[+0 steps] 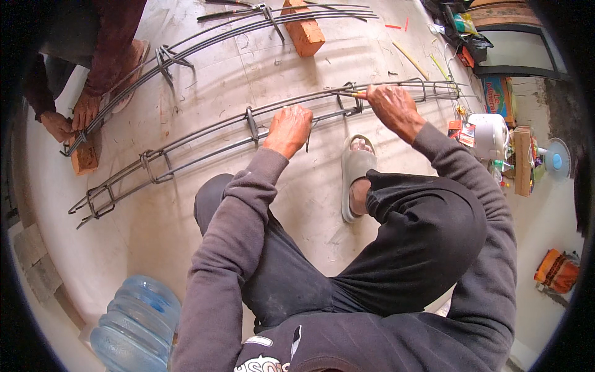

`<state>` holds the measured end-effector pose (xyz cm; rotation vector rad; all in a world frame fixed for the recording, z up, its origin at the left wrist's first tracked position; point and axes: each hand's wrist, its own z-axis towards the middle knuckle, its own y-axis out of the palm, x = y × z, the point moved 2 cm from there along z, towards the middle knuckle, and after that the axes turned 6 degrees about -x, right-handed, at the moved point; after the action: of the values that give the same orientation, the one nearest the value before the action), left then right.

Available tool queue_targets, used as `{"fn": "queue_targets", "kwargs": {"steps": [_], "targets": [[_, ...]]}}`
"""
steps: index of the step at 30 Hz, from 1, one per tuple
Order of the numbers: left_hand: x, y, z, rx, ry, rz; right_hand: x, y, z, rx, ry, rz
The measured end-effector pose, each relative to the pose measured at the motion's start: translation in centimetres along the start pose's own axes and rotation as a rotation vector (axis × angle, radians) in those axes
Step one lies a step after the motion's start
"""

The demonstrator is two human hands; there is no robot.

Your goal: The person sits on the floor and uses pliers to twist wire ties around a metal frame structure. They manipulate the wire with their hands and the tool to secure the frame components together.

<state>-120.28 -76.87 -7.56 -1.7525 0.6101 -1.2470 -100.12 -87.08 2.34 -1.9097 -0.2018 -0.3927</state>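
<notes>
A long, narrow rebar cage with several square stirrups stretches across the floor in front of me. My left hand is closed over its middle, fingers wrapped around the steel; which bar or stirrup they grip is hidden. Farther right, my right hand is a fist at the cage's upper bars, beside a stirrup. From that fist a slim tool with a yellow and red end pokes out toward the stirrup; the rest of it is hidden in my fingers.
At the upper left, another person's hands hold a second set of bars, propped on bricks. A large blue water bottle stands lower left. To the right are a white appliance, a small fan and boxes. My sandalled foot is close to the cage.
</notes>
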Motion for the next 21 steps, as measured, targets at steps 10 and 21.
{"fn": "queue_targets", "kwargs": {"steps": [10, 21], "targets": [[-0.1, -0.5, -0.3, 0.054, -0.008, 0.007, -0.1, -1.2, 2.9, 0.125, -0.081, 0.009], [-0.8, -0.2, -0.7, 0.064, -0.045, -0.005, -0.7, 1.6, -3.9, -0.01, 0.045, 0.272]]}}
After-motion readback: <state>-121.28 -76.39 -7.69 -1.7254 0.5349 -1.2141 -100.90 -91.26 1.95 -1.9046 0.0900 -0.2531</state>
